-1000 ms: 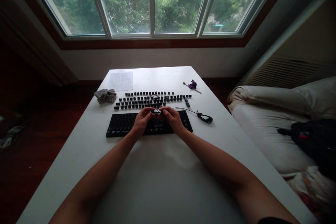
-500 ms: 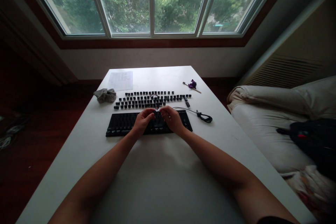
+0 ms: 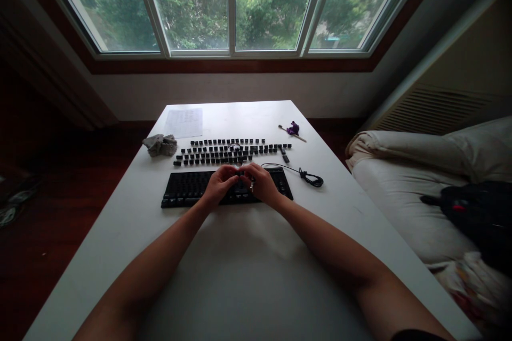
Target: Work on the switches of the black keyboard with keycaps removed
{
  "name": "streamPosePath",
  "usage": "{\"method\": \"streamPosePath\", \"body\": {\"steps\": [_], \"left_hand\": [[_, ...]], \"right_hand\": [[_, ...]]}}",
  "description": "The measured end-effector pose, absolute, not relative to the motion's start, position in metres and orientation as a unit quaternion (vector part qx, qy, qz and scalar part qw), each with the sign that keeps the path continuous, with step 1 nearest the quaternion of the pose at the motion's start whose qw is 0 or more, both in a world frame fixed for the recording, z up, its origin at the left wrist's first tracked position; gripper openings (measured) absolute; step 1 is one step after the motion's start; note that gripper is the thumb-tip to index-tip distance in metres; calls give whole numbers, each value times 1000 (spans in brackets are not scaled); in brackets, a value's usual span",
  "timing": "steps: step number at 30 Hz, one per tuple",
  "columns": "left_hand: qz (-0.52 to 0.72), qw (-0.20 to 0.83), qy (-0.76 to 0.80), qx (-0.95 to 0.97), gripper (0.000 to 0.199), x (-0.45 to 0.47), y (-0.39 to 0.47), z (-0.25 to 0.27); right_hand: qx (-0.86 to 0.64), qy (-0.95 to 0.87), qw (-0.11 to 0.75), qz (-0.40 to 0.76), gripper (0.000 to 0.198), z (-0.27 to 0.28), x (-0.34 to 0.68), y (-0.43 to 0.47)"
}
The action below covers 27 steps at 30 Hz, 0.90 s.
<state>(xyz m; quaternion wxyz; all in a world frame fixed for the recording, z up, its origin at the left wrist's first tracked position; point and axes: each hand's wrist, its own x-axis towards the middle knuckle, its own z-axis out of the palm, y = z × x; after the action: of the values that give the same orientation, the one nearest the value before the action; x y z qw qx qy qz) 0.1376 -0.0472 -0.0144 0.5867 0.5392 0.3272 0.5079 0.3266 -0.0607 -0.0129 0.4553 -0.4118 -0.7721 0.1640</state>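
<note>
A black keyboard lies near the middle of the white table, with my two hands close together over its centre. My left hand is closed, fingertips pinched on something too small and dark to make out. My right hand is closed too, its fingertips meeting those of the left. A small shiny tool shows below the right fingers; its exact kind is not clear. Behind the keyboard, loose black keycaps stand in several rows, with a small whitish item among them.
A grey cloth and a printed sheet lie at the left. A brush with a purple bundle is at the back right. The keyboard's coiled cable rests at the right. A sofa stands beside the table.
My fingertips have come together, and the right hand has shifted slightly left. The shiny piece now shows under the right fingers instead of between the hands.
</note>
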Motion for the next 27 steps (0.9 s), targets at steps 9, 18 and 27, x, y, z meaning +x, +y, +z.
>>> {"method": "streamPosePath", "body": {"steps": [9,18,27], "left_hand": [[499,572,342,554,23,138,-47,-14],[485,563,354,568,18,138,-45,-20],[366,329,307,815,9,152,-66,-15]], "right_hand": [[-426,-774,446,147,22,-11,323,-63],[-446,-765,450,113,18,12,339,-51],[-548,-755,355,65,14,3,380,4]]}}
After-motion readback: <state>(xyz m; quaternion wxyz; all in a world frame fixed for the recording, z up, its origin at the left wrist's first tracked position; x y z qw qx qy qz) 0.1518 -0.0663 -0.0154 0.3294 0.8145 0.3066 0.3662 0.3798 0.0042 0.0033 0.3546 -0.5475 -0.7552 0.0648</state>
